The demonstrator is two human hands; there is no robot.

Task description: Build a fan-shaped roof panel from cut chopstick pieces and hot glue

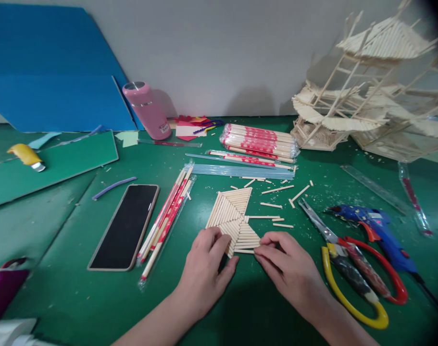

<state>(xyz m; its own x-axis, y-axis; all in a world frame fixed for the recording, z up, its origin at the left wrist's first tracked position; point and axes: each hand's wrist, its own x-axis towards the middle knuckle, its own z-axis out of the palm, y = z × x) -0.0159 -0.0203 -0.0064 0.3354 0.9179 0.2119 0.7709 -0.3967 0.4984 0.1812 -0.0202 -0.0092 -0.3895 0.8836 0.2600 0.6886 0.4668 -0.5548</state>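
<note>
My left hand lies flat on the near corner of the stick panel, fingers spread and pressing down, gripping nothing; that pressure keeps the panel from sliding. My right hand comes in from the other side, fingertips pinched on the lowest stick at the panel's near right edge, lining it against its neighbours. The panel lies flat on the counter, just ahead of both hands, a fan of short sticks laid side by side in angled rows.

Loose cut sticks lie scattered just beyond the panel, with chips and sawdust round them. To the right, near my right hand, scissors with red and yellow handles, and past them a blue glue gun, both within easy reach. To the left, wrapped chopsticks and a phone face down or dark. Farther back, a bundle of chopstick packs, a pink flask, blue boards leaning on the wall.

Counter is covered in green mat. Pale plain wall behind. At the far right stands a large stick-built tower model, roofs tiered.
</note>
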